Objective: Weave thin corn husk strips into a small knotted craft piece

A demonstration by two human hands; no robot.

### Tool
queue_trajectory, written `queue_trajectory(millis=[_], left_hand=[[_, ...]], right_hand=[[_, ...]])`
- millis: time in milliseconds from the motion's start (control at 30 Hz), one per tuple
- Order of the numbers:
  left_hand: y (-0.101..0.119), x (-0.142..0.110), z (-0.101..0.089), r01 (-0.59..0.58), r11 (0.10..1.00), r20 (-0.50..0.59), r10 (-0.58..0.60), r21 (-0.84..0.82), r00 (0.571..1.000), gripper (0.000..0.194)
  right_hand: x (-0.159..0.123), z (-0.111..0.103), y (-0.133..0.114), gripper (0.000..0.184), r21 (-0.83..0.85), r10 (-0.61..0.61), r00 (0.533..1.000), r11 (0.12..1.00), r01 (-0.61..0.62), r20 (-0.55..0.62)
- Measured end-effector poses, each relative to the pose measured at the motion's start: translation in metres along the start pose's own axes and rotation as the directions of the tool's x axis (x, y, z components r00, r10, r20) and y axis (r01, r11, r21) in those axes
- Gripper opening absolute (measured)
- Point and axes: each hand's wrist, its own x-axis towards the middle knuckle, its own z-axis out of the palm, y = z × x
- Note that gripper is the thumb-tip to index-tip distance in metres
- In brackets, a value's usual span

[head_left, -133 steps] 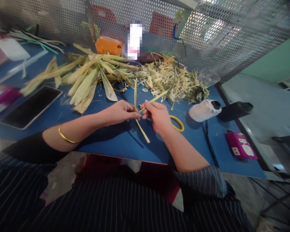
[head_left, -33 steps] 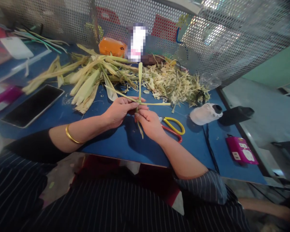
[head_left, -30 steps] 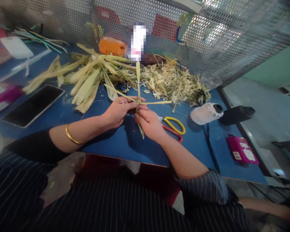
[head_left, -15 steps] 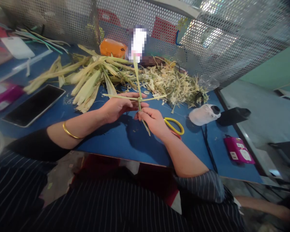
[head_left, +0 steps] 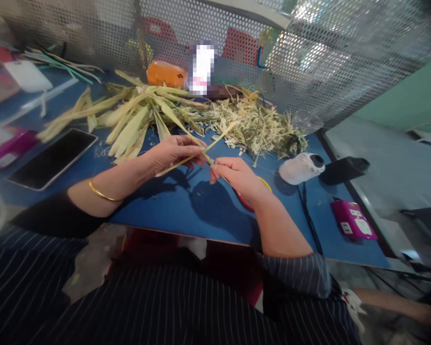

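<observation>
Where the perforated metal screen (head_left: 237, 62) spans 12 o'clock, it walls off the far side of the blue table (head_left: 165, 211). Taking the hands as the clock's centre, the sheaf of corn husks (head_left: 129, 127) fans out at 10 o'clock, and the shredded husk heap (head_left: 251, 122) sprawls at 2; together they crowd the tabletop beyond the fingers. At 4 o'clock, past the table's edge, is another person's forearm (head_left: 398, 304). The dark-screened phone (head_left: 53, 158) lies flat at 9. The magenta socket block (head_left: 354, 220) sits at 4, the black spool (head_left: 346, 171) at 3, with the white-wrapped spool (head_left: 298, 168) just beside it on the nearer side. The orange packet (head_left: 166, 74) is at 11, behind the husks. The left hand (head_left: 177, 152) is nearly closed, thumb and fingers pinching the crossed husk strips (head_left: 221, 137) near their crossing; the right hand (head_left: 235, 173) has its fingertips closed on their near end. These strips are above the table, between the hands. Between 4 and 5 o'clock, the scissors (head_left: 244, 202) are mostly covered by the right hand and wrist, only parts of the red and yellow handles showing.
</observation>
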Motion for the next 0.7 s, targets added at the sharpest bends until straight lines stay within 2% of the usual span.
queue_trajectory(millis=[133,200,333,400,467,533,567,600,633,700], left_hand=[[-0.011,0.001,0.008,-0.017,1.000,-0.101,0.016,-0.002,0.995,0.025],[-0.014,0.001,0.011,-0.006,0.999,-0.118,0.000,-0.047,0.993,0.023],[-0.013,0.000,0.012,0.075,0.991,-0.122,-0.089,-0.110,0.989,0.020],[-0.011,-0.001,0.011,0.079,0.993,-0.150,-0.093,-0.092,0.984,0.017],[-0.009,-0.003,0.011,0.053,0.999,-0.188,-0.051,0.003,0.981,0.018],[-0.008,-0.006,0.013,0.035,0.987,-0.180,-0.006,0.157,0.984,0.021],[-0.008,-0.008,0.015,0.033,0.972,-0.153,0.003,0.233,0.988,0.022],[-0.008,-0.010,0.018,0.036,0.953,-0.116,0.000,0.302,0.993,0.022],[-0.009,-0.012,0.021,0.041,0.931,-0.079,-0.013,0.362,0.997,0.021],[-0.012,-0.015,0.028,0.051,0.891,-0.020,-0.047,0.450,0.999,0.020]], right_hand=[[0.001,0.006,0.004,0.022,-0.120,0.054,0.998,0.991,-0.058,-0.040],[0.001,0.010,0.005,0.023,-0.226,0.030,0.997,0.973,-0.044,-0.067],[-0.001,0.016,0.005,0.027,-0.342,-0.006,1.000,0.940,-0.003,-0.025],[-0.004,0.016,0.004,0.030,-0.440,-0.101,0.992,0.896,0.059,-0.073],[-0.007,0.014,0.003,0.031,-0.557,-0.278,0.941,0.820,0.128,-0.192],[-0.009,0.012,0.002,0.027,-0.615,-0.435,0.837,0.773,0.157,-0.333],[-0.009,0.012,0.002,0.025,-0.611,-0.471,0.792,0.775,0.161,-0.389],[-0.009,0.011,0.002,0.024,-0.593,-0.475,0.772,0.789,0.160,-0.423],[-0.008,0.011,0.003,0.023,-0.566,-0.456,0.777,0.809,0.158,-0.435],[-0.004,0.012,0.005,0.023,-0.475,-0.356,0.842,0.869,0.139,-0.405]])
